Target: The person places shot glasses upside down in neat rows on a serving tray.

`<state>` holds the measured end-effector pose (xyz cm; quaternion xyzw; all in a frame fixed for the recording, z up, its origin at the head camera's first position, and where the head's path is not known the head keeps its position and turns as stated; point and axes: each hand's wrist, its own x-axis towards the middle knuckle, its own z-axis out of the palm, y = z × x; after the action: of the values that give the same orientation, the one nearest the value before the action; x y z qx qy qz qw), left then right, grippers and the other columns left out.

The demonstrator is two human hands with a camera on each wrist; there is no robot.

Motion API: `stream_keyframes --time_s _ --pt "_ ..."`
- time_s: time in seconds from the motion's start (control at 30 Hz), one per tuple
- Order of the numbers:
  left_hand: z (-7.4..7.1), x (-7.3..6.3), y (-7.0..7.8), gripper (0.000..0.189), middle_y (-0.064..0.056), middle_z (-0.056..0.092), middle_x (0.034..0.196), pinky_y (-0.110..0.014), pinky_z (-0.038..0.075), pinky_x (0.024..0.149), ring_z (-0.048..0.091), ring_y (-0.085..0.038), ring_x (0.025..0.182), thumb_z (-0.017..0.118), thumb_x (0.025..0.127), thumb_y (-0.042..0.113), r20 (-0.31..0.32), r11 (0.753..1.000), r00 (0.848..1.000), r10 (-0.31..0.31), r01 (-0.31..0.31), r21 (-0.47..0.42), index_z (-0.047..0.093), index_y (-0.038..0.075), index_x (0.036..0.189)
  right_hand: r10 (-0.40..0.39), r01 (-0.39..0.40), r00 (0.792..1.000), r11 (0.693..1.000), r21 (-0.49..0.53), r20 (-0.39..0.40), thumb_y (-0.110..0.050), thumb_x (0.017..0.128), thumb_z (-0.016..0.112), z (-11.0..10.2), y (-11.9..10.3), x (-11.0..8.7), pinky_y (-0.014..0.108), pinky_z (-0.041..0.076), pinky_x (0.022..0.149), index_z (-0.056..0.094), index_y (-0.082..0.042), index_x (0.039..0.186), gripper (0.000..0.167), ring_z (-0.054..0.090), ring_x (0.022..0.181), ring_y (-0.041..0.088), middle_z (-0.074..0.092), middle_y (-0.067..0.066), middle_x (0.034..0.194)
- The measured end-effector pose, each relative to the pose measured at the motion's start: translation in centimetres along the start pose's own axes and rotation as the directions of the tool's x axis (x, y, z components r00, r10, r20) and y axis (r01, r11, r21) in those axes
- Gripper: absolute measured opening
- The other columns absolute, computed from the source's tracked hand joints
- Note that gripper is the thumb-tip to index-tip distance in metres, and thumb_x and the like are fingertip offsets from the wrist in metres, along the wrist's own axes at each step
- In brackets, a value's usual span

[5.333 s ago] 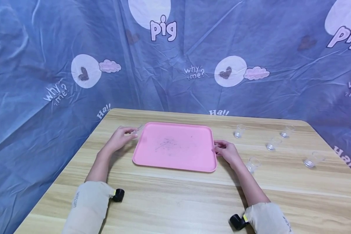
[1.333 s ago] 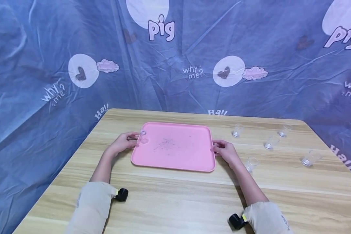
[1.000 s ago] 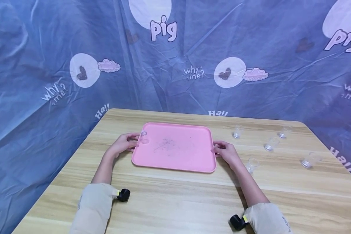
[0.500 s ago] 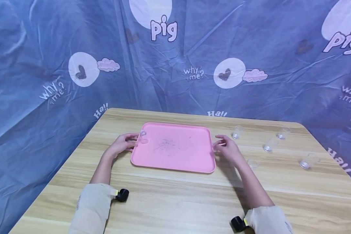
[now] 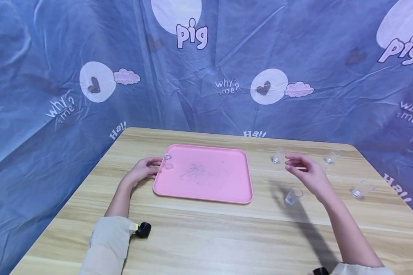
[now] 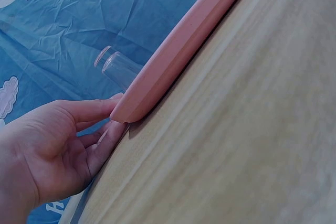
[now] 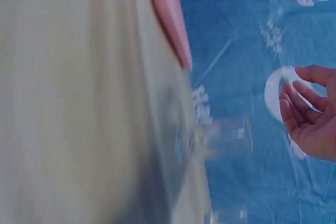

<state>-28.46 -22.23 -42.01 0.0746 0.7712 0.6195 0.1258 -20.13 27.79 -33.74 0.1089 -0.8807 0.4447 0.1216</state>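
Observation:
A pink tray [image 5: 206, 194] lies on the wooden table. Its left rim is held between the thumb and fingers of my left hand [image 5: 142, 171]; the left wrist view shows the fingertips [image 6: 116, 97] at that rim. Just inside it, a small clear glass [image 5: 168, 157] stands on the tray. My right hand [image 5: 308, 173] is in the air to the right of the tray, fingers loosely bent and holding nothing. Around it stand clear glasses: one in front [image 5: 291, 196], one behind to the left [image 5: 277, 156]. Another, behind the hand, is mostly hidden.
Further right on the table [image 5: 206, 236] stand a glass near the back [image 5: 332, 157] and a glass nearer the right edge [image 5: 360, 190]. A blue printed cloth [image 5: 199, 95] hangs behind the table.
My left hand set a glass on the tray and then took its left rim. The right hand has left the tray's right rim and moved right among the glasses.

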Motion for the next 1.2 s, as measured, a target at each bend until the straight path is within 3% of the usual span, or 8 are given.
stream_keyframes --time_s 0.1,0.2,0.37,0.47,0.7,0.83,0.97,1.2 --pt "0.0 -0.1 0.0 0.053 -0.030 0.043 0.125 -0.028 0.055 0.070 0.058 -0.010 0.080 0.054 0.086 -0.004 0.001 1.000 1.000 0.000 0.000 -0.008 0.034 -0.010 0.135 -0.002 0.002 1.000 1.000 -0.017 0.018 -0.011 0.089 0.061 -1.1 1.4 -1.1 0.007 0.044 0.073 0.053 0.007 0.117 0.035 0.054 0.085 -0.003 0.063 0.002 0.098" --pt "0.0 -0.2 0.1 0.054 -0.031 0.042 0.125 -0.028 0.055 0.070 0.058 -0.010 0.080 0.054 0.086 -0.005 0.003 1.000 1.000 0.008 -0.008 -0.009 0.033 -0.011 0.135 0.015 -0.013 0.996 1.000 -0.027 0.091 -0.011 0.090 0.060 -1.6 2.5 -2.0 0.009 0.045 0.073 0.050 0.008 0.120 0.037 0.054 0.087 -0.002 0.061 0.007 0.102" --pt "-0.1 -0.4 0.1 0.054 -0.031 0.042 0.125 -0.027 0.055 0.070 0.058 -0.009 0.081 0.055 0.087 -0.003 0.008 1.000 1.000 0.010 -0.010 0.004 0.032 -0.012 0.135 0.033 -0.035 0.965 0.999 0.003 0.261 -0.011 0.091 0.058 -1.4 3.6 -3.1 0.017 0.048 0.074 0.045 0.009 0.124 0.041 0.055 0.091 0.002 0.054 0.023 0.113" --pt "-0.1 -0.2 0.0 0.053 -0.029 0.043 0.125 -0.028 0.055 0.070 0.058 -0.010 0.081 0.056 0.087 -0.002 0.004 1.000 1.000 0.001 -0.001 0.004 0.034 -0.011 0.135 0.043 -0.050 0.950 0.999 0.014 0.309 -0.012 0.090 0.060 -1.2 4.1 -3.5 0.020 0.049 0.074 0.045 0.007 0.125 0.043 0.055 0.092 0.003 0.052 0.025 0.117" --pt "0.1 -0.2 0.2 0.054 -0.029 0.043 0.125 -0.027 0.054 0.070 0.058 -0.010 0.081 0.055 0.087 -0.002 -0.004 1.000 1.000 -0.008 0.008 -0.003 0.033 -0.010 0.135 0.070 -0.089 0.930 0.995 0.037 0.361 -0.013 0.083 0.068 -0.9 5.4 -4.2 0.023 0.051 0.072 0.046 0.005 0.126 0.051 0.056 0.091 0.007 0.056 0.022 0.113" --pt "0.1 -0.3 0.3 0.054 -0.030 0.042 0.125 -0.027 0.054 0.070 0.058 -0.010 0.082 0.055 0.087 -0.003 -0.002 1.000 1.000 -0.008 0.008 -0.005 0.033 -0.010 0.136 0.041 -0.080 0.920 0.993 0.085 0.390 -0.008 0.081 0.068 -0.6 6.0 -4.7 0.024 0.052 0.071 0.046 0.006 0.124 0.050 0.058 0.089 0.012 0.058 0.022 0.108" --pt "0.0 -0.3 0.3 0.054 -0.031 0.042 0.126 -0.026 0.054 0.070 0.058 -0.011 0.082 0.055 0.087 -0.003 0.003 1.000 1.000 -0.004 0.004 -0.005 0.032 -0.011 0.136 0.020 -0.074 0.921 0.990 0.124 0.389 -0.003 0.080 0.067 -0.5 6.5 -5.1 0.024 0.052 0.070 0.047 0.007 0.123 0.049 0.058 0.086 0.017 0.058 0.021 0.104" --pt "0.0 -0.1 0.1 0.053 -0.030 0.043 0.125 -0.028 0.054 0.070 0.058 -0.012 0.083 0.054 0.087 -0.002 -0.003 1.000 1.000 0.000 0.000 0.004 0.033 -0.010 0.135 0.038 -0.062 0.939 0.996 0.059 0.342 -0.009 0.080 0.069 -0.1 7.1 -5.6 0.022 0.049 0.069 0.052 0.004 0.121 0.046 0.056 0.082 0.013 0.060 0.012 0.100"
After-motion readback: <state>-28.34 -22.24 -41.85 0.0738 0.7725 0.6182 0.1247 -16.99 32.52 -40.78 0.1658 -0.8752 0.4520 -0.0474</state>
